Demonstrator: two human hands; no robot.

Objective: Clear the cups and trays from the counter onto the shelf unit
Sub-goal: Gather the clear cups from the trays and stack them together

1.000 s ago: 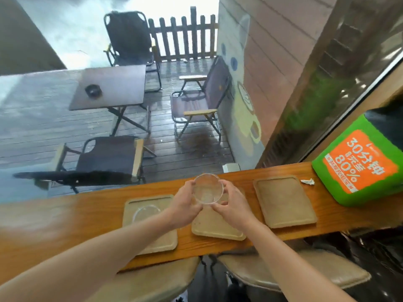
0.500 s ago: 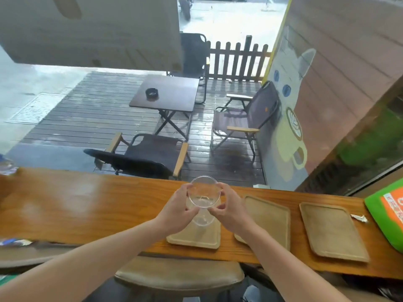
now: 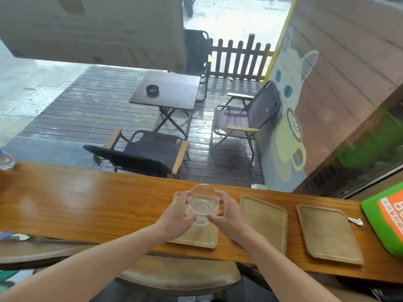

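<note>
As clear cup likely nests into another, both hands clamped round it above tray.

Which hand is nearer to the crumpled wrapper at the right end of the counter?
Right. The right hand holds the clear cup on the side towards the crumpled wrapper, two trays away; the left hand is beyond the cup, farther off.

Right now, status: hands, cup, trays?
Both hands, left and right, hold the clear cup above the leftmost tray. Three trays on the counter. Nothing blocking.
</note>
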